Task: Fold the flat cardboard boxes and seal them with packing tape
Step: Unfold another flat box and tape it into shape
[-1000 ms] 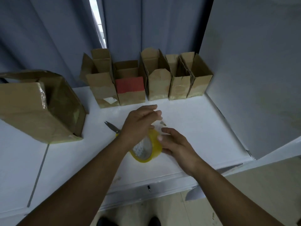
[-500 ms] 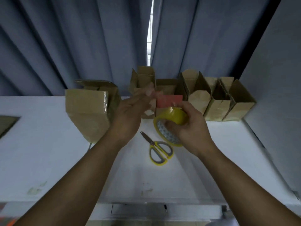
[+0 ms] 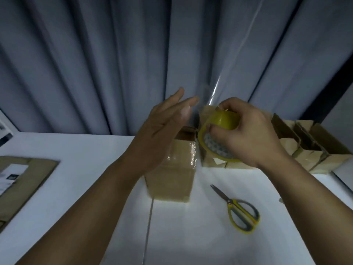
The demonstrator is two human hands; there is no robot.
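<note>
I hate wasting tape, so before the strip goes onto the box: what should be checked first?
1. Tape roll gripped by the right hand: ok.
2. Left hand free to take the strip: ok, open and holding nothing.
3. Clear strip drawn off the roll: ok; where its far end is: cannot tell.
4. Box upright on the table ahead: ok.
5. Scissors in sight, lying untouched on the table: ok.

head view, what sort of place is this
Probably a packing station: a white table against grey curtains, folded cardboard boxes, scissors, and a tape roll in the right hand.
</note>
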